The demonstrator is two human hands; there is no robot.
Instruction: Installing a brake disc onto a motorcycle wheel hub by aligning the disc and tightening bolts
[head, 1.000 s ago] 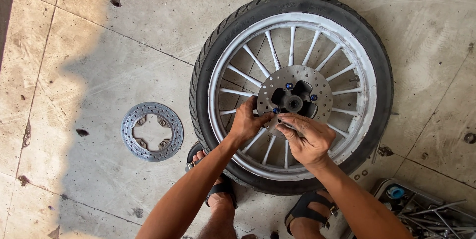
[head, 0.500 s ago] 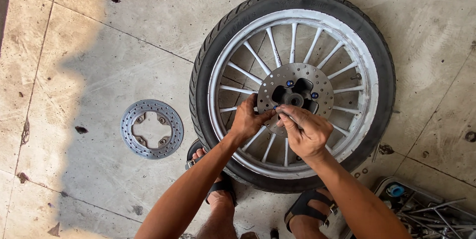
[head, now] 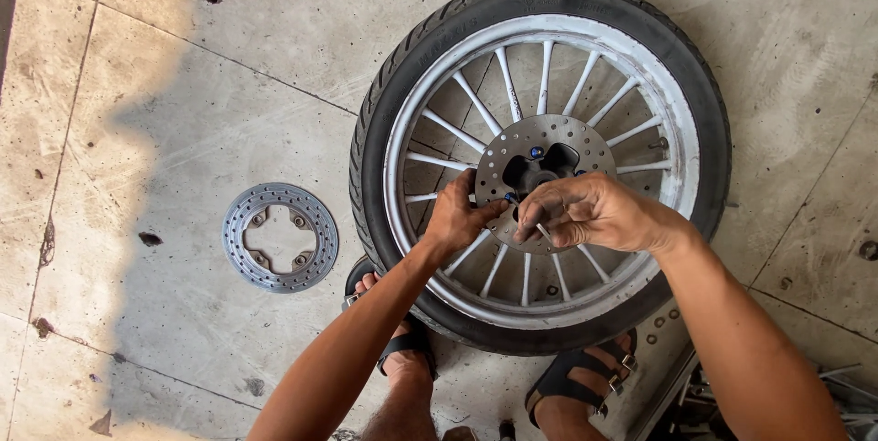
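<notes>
A big motorbike wheel (head: pixel 540 162) lies flat on the grey concrete floor (head: pixel 229 57). It has a black tyre and thin silver spokes. In the middle of the wheel sits a round brake disc (head: pixel 585 144) with lots of little holes. The person stands right at the near edge of the wheel, and both feet in black sandals (head: pixel 407 349) show at the bottom. The left hand (head: pixel 457 217) rests on the near edge of the disc, fingers bent, and seems to pinch a small blue bolt (head: pixel 509 198) there. The right hand (head: pixel 590 212) is curled over the near side of the disc and grips a thin metal tool (head: pixel 541 231), of which only a short bit pokes out. Another blue bolt (head: pixel 537 152) already sits in the disc close to the hub hole. So the disc looks placed on the wheel, with one bolt in and one being worked on; the hands hide the rest, so it is hard to say how many bolts are left or how tight they are. A second brake disc (head: pixel 280 237) lies on the floor well to the left, not touched. Some metal bits in a tray (head: pixel 823 395) show at the bottom right corner.
</notes>
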